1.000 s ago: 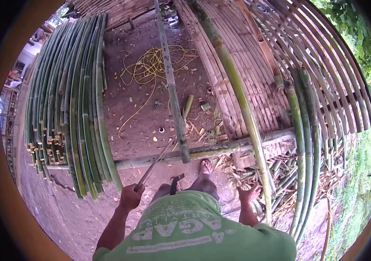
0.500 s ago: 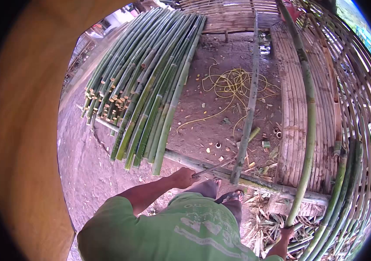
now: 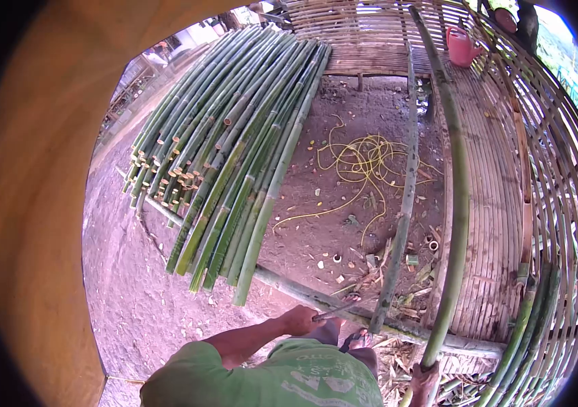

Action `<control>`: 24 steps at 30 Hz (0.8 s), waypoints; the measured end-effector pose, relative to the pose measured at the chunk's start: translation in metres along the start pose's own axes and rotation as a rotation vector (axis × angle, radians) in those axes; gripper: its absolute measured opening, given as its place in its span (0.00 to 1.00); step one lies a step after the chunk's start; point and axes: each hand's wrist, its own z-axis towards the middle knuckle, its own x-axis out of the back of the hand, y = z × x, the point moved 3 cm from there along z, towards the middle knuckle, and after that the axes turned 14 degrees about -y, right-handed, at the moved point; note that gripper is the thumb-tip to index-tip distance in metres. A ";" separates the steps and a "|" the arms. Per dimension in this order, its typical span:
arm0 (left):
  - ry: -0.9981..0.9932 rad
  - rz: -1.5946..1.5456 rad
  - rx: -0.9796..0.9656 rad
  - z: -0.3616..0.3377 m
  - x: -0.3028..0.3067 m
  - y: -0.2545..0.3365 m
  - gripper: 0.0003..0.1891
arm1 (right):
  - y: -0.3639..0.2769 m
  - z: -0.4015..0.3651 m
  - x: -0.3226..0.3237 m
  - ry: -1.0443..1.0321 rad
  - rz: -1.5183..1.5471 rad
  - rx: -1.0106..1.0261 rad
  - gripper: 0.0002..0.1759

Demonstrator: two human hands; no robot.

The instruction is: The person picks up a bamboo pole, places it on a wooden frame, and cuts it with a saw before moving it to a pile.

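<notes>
My left hand (image 3: pixel 299 320) is closed around the handle of a long thin blade (image 3: pixel 343 309), which points right over the horizontal bamboo support pole (image 3: pixel 302 293). At the lower right, my right hand (image 3: pixel 425 381) grips a long green bamboo pole (image 3: pixel 460 203) near its lower end. That pole runs up and away beside the slatted bamboo bench. Between my hands, a thinner grey-green pole (image 3: pixel 404 217) has its near end close to the support pole and my feet.
Many cut bamboo poles (image 3: pixel 235 136) lie stacked at left. A yellow rope (image 3: pixel 370 159) is tangled on the ground. At right are a slatted bench (image 3: pixel 482 203), a lattice wall (image 3: pixel 560 176) and more poles (image 3: pixel 523 332). A red watering can (image 3: pixel 461 47) stands at the back.
My right hand and the long bamboo pole have shifted left. The blade has moved slightly right and down with my left hand. The view has tilted, showing more of the watering can.
</notes>
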 end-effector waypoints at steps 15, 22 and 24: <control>-0.081 0.068 -0.107 0.023 0.020 -0.048 0.24 | -0.240 0.298 -0.021 -0.053 -0.234 -0.022 0.25; -0.185 -0.012 -0.093 0.032 0.039 -0.038 0.22 | -0.286 0.405 -0.057 -0.106 -0.375 -0.004 0.31; -0.219 0.035 -0.038 0.039 0.048 -0.035 0.23 | -0.273 0.411 -0.069 -0.013 -0.289 0.150 0.35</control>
